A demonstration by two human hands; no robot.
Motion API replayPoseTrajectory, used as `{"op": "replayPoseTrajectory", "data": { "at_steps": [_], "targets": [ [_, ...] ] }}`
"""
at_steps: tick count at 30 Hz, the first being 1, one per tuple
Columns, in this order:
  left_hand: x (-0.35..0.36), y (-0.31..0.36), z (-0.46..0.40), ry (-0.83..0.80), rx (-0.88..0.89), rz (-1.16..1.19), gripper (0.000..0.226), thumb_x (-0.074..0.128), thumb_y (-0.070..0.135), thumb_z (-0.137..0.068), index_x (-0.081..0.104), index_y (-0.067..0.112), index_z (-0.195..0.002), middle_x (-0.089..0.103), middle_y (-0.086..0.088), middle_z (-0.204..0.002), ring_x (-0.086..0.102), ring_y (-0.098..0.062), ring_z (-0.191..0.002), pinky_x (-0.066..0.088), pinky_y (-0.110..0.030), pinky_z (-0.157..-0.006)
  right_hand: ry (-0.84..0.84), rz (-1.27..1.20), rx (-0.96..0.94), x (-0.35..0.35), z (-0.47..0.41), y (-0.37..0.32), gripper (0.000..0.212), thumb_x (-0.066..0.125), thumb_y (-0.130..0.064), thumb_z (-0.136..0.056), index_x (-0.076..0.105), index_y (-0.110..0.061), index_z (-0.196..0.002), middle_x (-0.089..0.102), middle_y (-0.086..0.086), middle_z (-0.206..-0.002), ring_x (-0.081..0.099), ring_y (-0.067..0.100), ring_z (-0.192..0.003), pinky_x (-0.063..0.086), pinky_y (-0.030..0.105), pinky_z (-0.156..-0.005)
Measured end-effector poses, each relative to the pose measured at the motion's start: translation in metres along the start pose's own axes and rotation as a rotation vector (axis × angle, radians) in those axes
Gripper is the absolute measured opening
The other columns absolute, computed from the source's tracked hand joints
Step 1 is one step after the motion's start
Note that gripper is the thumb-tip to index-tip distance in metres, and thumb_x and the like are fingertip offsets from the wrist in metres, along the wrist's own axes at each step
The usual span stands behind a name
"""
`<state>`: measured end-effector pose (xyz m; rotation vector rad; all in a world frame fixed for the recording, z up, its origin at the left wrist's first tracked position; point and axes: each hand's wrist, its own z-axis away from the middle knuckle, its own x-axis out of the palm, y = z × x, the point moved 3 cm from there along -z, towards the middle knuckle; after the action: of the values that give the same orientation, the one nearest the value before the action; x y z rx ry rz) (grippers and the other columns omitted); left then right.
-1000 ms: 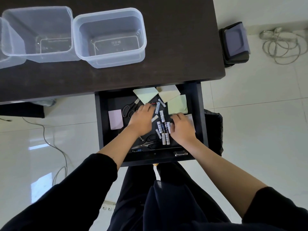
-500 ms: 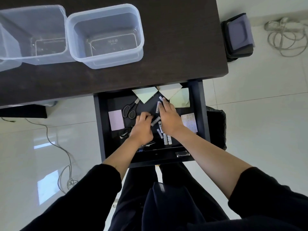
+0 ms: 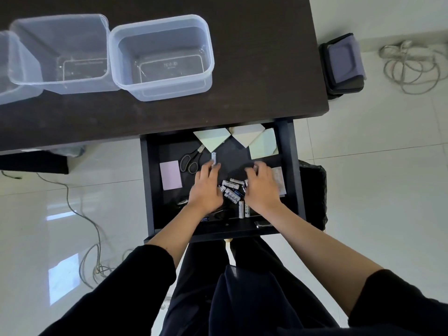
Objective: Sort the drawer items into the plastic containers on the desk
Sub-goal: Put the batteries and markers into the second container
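The open dark drawer (image 3: 148,190) under the desk (image 3: 254,76) holds several white batteries (image 3: 233,188) piled between my two hands. My left hand (image 3: 206,187) pinches one battery (image 3: 213,159), which sticks out past its fingertips toward the black scissors (image 3: 191,160). My right hand (image 3: 261,187) is blurred, with its fingers curled over a battery end (image 3: 255,168). A pink note pad (image 3: 170,175) lies at the drawer's left. Green and cream note pads (image 3: 247,136) lie at the back. Three clear plastic containers stand empty on the desk: right (image 3: 161,57), middle (image 3: 60,52), left (image 3: 9,69).
A patterned pad (image 3: 278,180) lies beside my right hand. A metal clip (image 3: 261,224) sits on the drawer's front edge. A second dark tool (image 3: 182,202) is partly under my left wrist. On the floor are a black bag (image 3: 341,61) and cables (image 3: 409,66).
My right hand has drawn back from the rear of the drawer to its right side. My left hand has moved forward with a battery, and loose batteries now lie bunched between the hands.
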<state>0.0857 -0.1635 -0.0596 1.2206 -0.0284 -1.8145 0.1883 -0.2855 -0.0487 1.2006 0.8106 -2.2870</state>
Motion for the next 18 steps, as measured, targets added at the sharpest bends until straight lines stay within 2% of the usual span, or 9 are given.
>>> {"op": "replayPoseTrajectory", "data": {
  "at_steps": [3,5,8,10,14,18],
  "targets": [
    [-0.004,0.004,-0.013,-0.036,-0.01,-0.058,0.075,0.054,0.012,-0.083,0.017,0.02,-0.148,0.009,0.004,-0.153,0.023,-0.026,-0.131,0.049,-0.041,-0.091,0.012,0.043,0.05,-0.006,-0.004,0.0,0.056,0.065,-0.012,-0.079,0.042,-0.007,-0.13,0.034,0.015,-0.136,0.038,0.032,-0.123,0.036,0.038,-0.102],
    [-0.006,0.006,-0.02,-0.047,-0.001,-0.07,0.071,0.054,0.012,-0.082,0.023,0.021,-0.146,0.019,0.002,-0.149,0.025,-0.027,-0.13,0.047,-0.04,-0.092,-0.012,0.054,-0.048,-0.007,-0.008,-0.006,0.046,0.06,-0.011,-0.082,0.047,-0.005,-0.126,0.04,0.014,-0.13,0.042,0.032,-0.118,0.036,0.038,-0.102],
    [-0.011,0.008,-0.028,-0.016,0.065,-0.079,0.061,0.052,0.011,-0.08,0.037,0.024,-0.138,0.03,0.004,-0.144,0.029,-0.025,-0.129,0.046,-0.041,-0.093,-0.104,-0.002,-0.186,-0.003,-0.01,-0.014,0.032,0.049,-0.008,-0.088,0.052,-0.006,-0.12,0.047,0.011,-0.12,0.049,0.031,-0.108,0.043,0.035,-0.084],
    [-0.014,0.011,-0.034,-0.019,0.093,-0.086,0.066,0.053,0.011,-0.079,0.033,0.025,-0.14,0.019,0.006,-0.153,0.023,-0.023,-0.135,0.047,-0.043,-0.094,-0.124,-0.051,-0.189,-0.002,-0.01,-0.014,0.032,0.047,-0.009,-0.089,0.051,-0.008,-0.121,0.047,0.01,-0.119,0.05,0.03,-0.108,0.042,0.033,-0.075],
    [-0.017,0.017,-0.045,-0.036,0.034,-0.103,0.079,0.055,0.012,-0.08,0.017,0.02,-0.149,-0.013,0.006,-0.158,0.006,-0.029,-0.143,0.048,-0.044,-0.093,-0.147,-0.119,-0.135,-0.001,-0.007,-0.011,0.043,0.048,-0.009,-0.089,0.047,-0.012,-0.132,0.046,0.009,-0.123,0.047,0.027,-0.115,0.045,0.034,-0.08],
    [-0.026,0.021,-0.056,-0.032,0.019,-0.067,0.083,0.055,0.013,-0.081,0.011,0.021,-0.15,-0.008,0.005,-0.159,0.003,-0.028,-0.145,0.037,-0.047,-0.106,-0.17,-0.118,-0.133,0.001,-0.006,-0.007,0.043,0.048,-0.01,-0.09,0.047,-0.013,-0.132,0.045,0.009,-0.124,0.048,0.027,-0.114,0.047,0.037,-0.083]
  ]
}}
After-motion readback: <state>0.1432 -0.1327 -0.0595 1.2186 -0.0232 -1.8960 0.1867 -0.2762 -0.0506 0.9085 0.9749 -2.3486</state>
